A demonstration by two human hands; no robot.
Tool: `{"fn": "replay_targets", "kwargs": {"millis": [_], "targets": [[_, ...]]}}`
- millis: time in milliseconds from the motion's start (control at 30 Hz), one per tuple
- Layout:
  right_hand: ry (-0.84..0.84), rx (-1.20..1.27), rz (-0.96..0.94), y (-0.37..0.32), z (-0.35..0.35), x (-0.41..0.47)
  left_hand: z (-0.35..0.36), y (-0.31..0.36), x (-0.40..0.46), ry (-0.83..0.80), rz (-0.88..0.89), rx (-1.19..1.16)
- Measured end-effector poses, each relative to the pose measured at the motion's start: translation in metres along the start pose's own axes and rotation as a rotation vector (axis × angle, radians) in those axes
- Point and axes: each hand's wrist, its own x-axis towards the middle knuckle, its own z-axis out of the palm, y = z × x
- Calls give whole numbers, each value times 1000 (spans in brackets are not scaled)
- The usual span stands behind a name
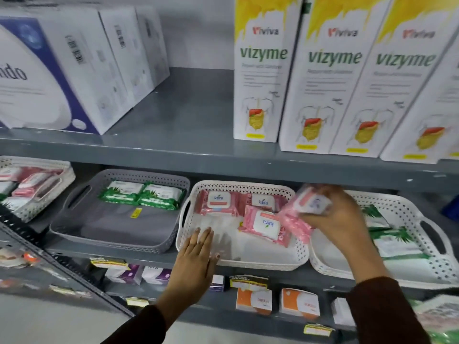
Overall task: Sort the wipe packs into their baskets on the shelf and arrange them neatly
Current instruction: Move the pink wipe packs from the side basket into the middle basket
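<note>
Left hand (198,254) flat, fingers spread, steadying near rim of white perforated plastic basket (248,263) on grey metal shelf (149,252). Right hand (340,219) clamps pink soft wipe pack (301,211) over basket's right edge. Best: lay it flat, label up, beside the far pink packs (219,202).

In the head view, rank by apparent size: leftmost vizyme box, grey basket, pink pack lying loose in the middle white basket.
1. Grey basket and leftmost vizyme box: too alike to rank, and at different depths.
2. Loose pink pack: clearly smallest.
</note>
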Motion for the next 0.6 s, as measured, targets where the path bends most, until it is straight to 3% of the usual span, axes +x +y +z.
{"fn": "replay_targets", "kwargs": {"millis": [133,267,367,467,600], "targets": [[-294,-79,-236,-47,65,4,-7,-18,-6,24,23,-20],[-473,-160,-544,-76,130,4,-6,-19,-6,14,37,1],[-598,-257,-632,-74,172,10,-6,-21,-8,-4,33,41],[-600,-304,-639,-74,189,13,-8,-23,-9,-15,25,61],[-457,-201,-547,-60,172,10,-2,-14,-5,-46,20,126]]}}
